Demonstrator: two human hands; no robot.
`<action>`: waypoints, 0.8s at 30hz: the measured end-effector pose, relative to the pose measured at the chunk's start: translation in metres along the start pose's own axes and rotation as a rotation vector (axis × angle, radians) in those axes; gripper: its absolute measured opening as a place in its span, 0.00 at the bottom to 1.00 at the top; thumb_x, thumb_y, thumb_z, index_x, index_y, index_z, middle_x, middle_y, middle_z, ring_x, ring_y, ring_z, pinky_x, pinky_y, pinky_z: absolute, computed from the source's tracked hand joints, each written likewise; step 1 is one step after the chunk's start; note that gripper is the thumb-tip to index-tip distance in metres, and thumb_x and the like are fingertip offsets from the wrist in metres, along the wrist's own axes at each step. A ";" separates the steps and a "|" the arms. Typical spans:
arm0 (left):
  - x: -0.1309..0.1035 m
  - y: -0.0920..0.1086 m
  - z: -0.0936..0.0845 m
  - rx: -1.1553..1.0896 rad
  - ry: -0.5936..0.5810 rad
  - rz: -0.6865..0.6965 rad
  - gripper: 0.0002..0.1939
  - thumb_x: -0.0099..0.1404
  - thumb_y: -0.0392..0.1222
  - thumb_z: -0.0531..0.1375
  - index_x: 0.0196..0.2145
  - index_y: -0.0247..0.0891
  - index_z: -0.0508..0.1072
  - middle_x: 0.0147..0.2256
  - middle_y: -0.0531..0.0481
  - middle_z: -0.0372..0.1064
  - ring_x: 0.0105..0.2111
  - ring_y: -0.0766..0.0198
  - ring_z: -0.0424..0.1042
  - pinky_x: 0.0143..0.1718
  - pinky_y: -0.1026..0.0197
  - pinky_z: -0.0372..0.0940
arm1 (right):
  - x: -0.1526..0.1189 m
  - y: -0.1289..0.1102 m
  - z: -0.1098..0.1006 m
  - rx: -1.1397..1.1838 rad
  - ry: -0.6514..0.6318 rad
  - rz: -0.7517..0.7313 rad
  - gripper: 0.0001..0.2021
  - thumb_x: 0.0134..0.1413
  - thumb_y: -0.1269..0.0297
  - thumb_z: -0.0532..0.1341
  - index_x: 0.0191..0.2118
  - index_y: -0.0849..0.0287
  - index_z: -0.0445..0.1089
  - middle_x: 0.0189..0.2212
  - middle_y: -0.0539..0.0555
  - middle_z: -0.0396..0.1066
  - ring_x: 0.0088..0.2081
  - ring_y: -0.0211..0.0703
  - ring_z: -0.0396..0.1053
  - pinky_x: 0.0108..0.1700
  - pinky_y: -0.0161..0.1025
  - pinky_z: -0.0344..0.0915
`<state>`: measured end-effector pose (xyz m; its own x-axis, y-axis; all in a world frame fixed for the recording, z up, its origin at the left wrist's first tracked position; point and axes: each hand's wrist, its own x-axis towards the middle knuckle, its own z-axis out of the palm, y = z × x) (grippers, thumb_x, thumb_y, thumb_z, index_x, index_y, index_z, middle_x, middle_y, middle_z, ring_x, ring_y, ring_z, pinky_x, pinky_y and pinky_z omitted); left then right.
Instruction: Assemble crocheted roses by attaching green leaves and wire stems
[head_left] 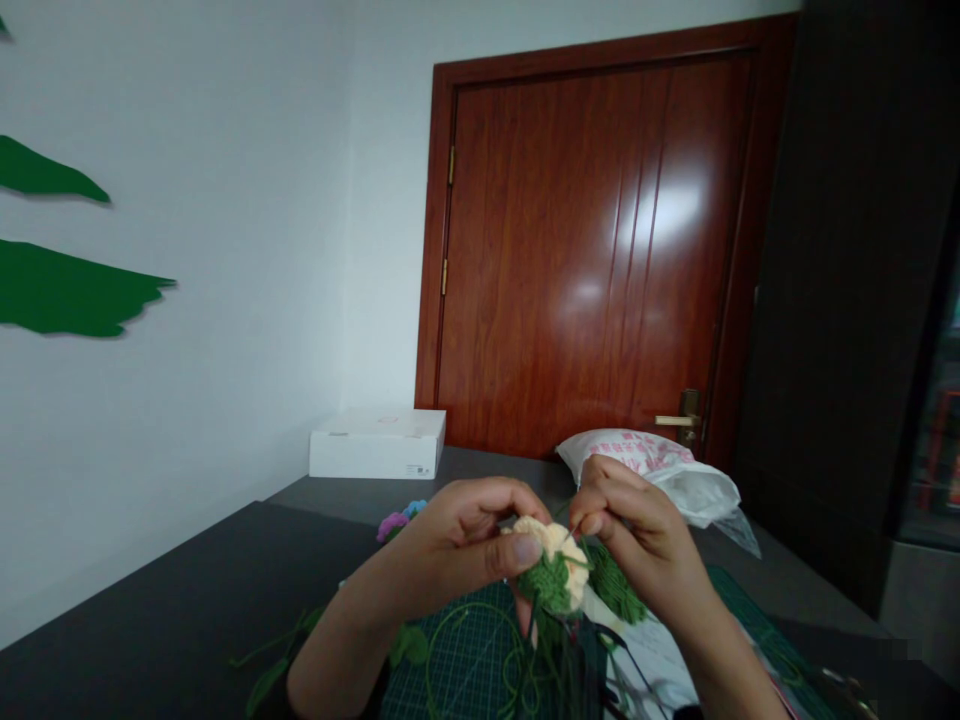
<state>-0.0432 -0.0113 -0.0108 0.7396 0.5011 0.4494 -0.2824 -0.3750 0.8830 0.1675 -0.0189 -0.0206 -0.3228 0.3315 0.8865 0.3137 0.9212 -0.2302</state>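
My left hand [487, 535] grips a cream crocheted flower [576, 580] with a green base [547, 583], the thumb pressed on its near side. Close by on the right, my right hand [626, 510] pinches a thin needle-like tool [571, 534] whose tip meets the flower's edge. Its exact kind is too small to make out. Below the flower hang dark green stems and strands. Behind the right hand lies a skein of green yarn [616, 585].
A green cutting mat [465, 650] with loose green yarn lies beneath the hands. Purple crocheted petals [391, 526] show behind the left wrist. At the back stand a white box [375, 445] and a white plastic bag [637, 448], before a wooden door [570, 250].
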 end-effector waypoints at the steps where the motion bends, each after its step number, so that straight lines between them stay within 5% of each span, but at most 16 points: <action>1: 0.000 0.000 0.000 -0.003 0.000 -0.004 0.14 0.65 0.47 0.62 0.39 0.31 0.73 0.35 0.45 0.69 0.27 0.68 0.73 0.23 0.70 0.65 | 0.000 0.000 0.001 0.007 -0.003 0.005 0.17 0.66 0.56 0.55 0.27 0.57 0.67 0.23 0.48 0.63 0.28 0.39 0.61 0.29 0.36 0.54; 13: 0.000 -0.004 0.005 -0.032 0.103 -0.006 0.15 0.63 0.49 0.65 0.36 0.33 0.71 0.35 0.46 0.69 0.28 0.67 0.72 0.23 0.68 0.67 | 0.000 -0.002 0.007 0.059 0.031 0.061 0.18 0.65 0.54 0.56 0.26 0.57 0.68 0.22 0.47 0.61 0.27 0.38 0.60 0.29 0.36 0.53; 24: 0.002 -0.004 0.001 -0.061 0.080 0.068 0.12 0.64 0.46 0.63 0.38 0.32 0.72 0.34 0.48 0.67 0.30 0.65 0.74 0.24 0.68 0.70 | -0.003 0.003 0.012 0.120 0.046 0.102 0.19 0.65 0.52 0.56 0.27 0.57 0.69 0.21 0.48 0.61 0.26 0.39 0.61 0.28 0.36 0.55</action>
<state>-0.0398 -0.0099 -0.0139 0.6672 0.5375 0.5158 -0.3689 -0.3632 0.8556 0.1586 -0.0145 -0.0288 -0.2526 0.4176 0.8728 0.2334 0.9017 -0.3639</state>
